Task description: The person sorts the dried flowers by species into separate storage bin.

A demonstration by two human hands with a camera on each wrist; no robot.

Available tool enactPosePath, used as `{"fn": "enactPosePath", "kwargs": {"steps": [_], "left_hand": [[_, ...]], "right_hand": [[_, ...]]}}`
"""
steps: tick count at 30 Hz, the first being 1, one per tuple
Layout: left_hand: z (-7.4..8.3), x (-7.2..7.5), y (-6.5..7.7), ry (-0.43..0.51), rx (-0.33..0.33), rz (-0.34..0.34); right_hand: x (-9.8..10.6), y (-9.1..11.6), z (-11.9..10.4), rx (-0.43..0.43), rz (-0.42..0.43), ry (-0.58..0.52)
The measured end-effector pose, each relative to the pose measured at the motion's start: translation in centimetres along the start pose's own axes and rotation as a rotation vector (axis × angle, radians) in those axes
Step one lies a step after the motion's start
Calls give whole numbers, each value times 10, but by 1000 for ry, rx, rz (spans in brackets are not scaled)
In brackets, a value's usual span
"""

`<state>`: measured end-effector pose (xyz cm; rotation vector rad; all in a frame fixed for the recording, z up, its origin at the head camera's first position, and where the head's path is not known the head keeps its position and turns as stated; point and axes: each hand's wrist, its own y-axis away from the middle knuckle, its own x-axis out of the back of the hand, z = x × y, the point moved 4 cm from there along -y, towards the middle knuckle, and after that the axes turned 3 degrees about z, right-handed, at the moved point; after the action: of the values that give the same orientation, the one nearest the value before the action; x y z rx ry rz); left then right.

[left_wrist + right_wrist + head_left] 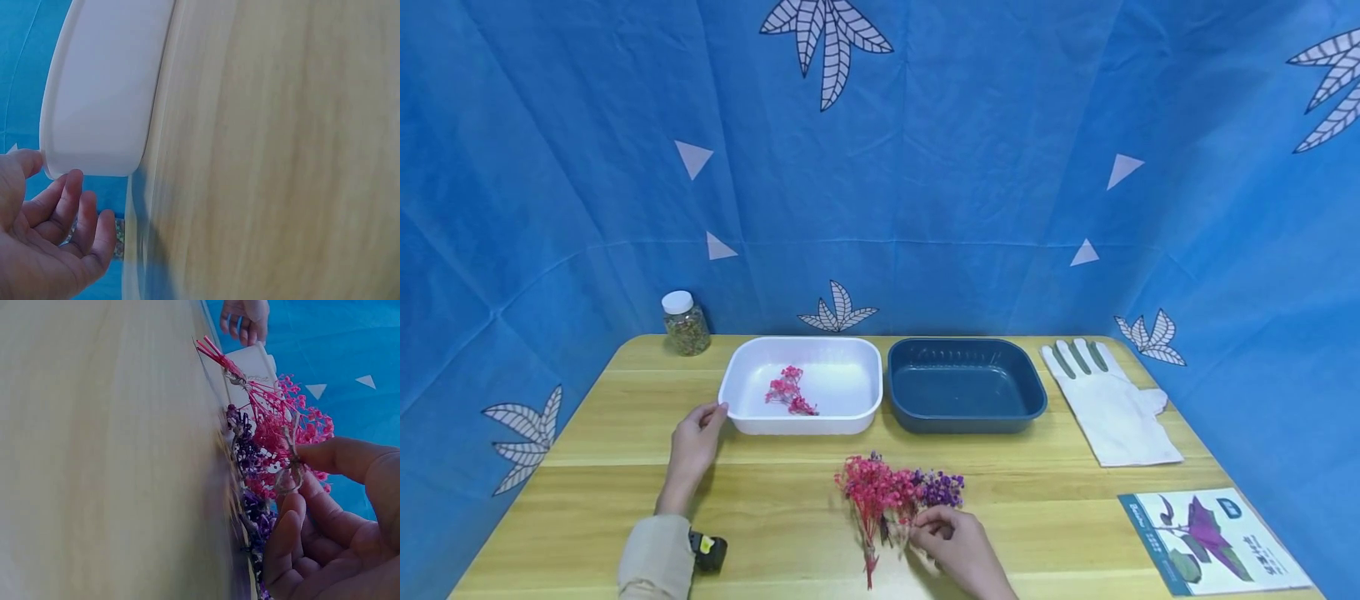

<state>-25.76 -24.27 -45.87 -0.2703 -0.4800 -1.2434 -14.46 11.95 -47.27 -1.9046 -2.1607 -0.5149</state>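
At the near left corner of a white plastic tub (pixel 801 425), my left hand (pixel 696 442) pinches the rim between thumb and fingers. A sprig of pink dried flowers (pixel 787 388) lies inside this tub. My right hand (pixel 958 546) is over the flowers at the table's front. In the right wrist view, its thumb and fingertips pinch a thin piece of twine (pixel 294 464) with a small loop. Against it lie a bunch of pink dried flowers (pixel 868 487), its stems tied, and purple dried flowers (pixel 942 489). Whether the twine is fastened to any stems I cannot tell.
Right of the white tub stands a dark blue tub (pixel 967 423). A lidded jar (pixel 687 327) is at the back left. White gloves (pixel 1120 417) and a seed packet with a plant picture (pixel 1217 542) lie on the right. A blue curtain (pixel 895 183) surrounds the wooden table (pixel 760 508).
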Motion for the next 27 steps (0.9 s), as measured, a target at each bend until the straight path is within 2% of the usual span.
{"fn": "enactPosePath", "kwargs": {"steps": [16, 27], "left_hand": [[0, 0, -1, -14, -3, 23], [0, 0, 0, -4, 1, 0]], "right_hand": [[2, 1, -7, 0, 53, -82], [5, 2, -13, 24, 95, -121]]}}
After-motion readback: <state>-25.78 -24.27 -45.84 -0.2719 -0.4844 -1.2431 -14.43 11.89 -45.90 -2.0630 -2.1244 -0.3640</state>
